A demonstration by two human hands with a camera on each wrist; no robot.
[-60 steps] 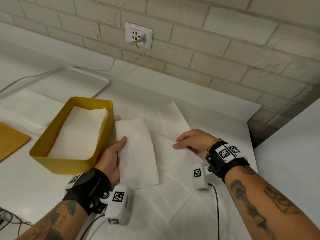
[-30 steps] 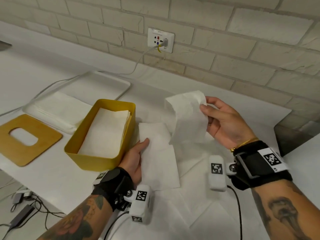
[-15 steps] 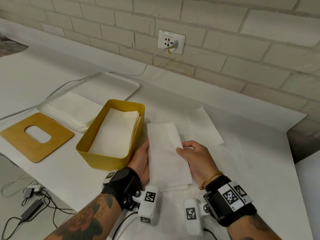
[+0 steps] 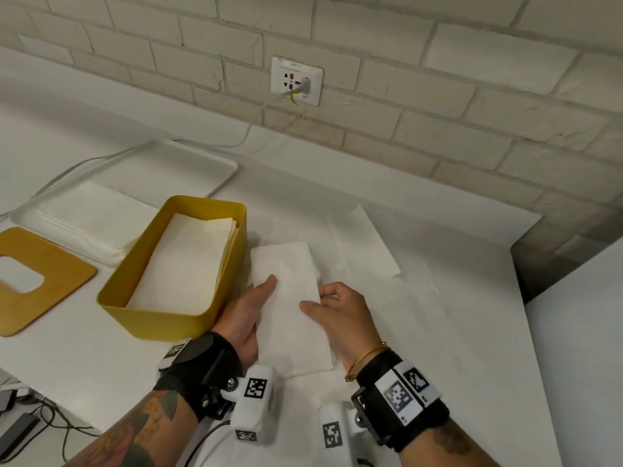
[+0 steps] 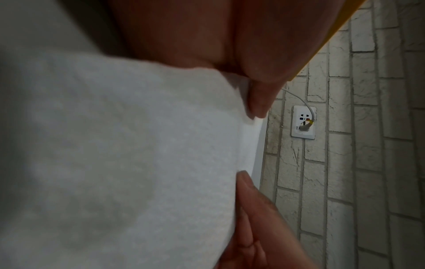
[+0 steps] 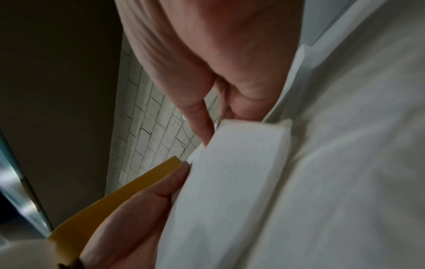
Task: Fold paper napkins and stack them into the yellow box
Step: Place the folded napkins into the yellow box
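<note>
The folded napkin, a long white rectangle, lies flat on the white surface just right of the yellow box, between the two hands. The left hand rests along its left edge with fingers straight, its grip open, the thumb lying on the paper. The right hand has its thumb on top of the napkin's right edge and its fingers curled at that edge, pinching it. More unfolded napkins lie spread beneath and beyond. Inside the box sits a stack of folded napkins.
</note>
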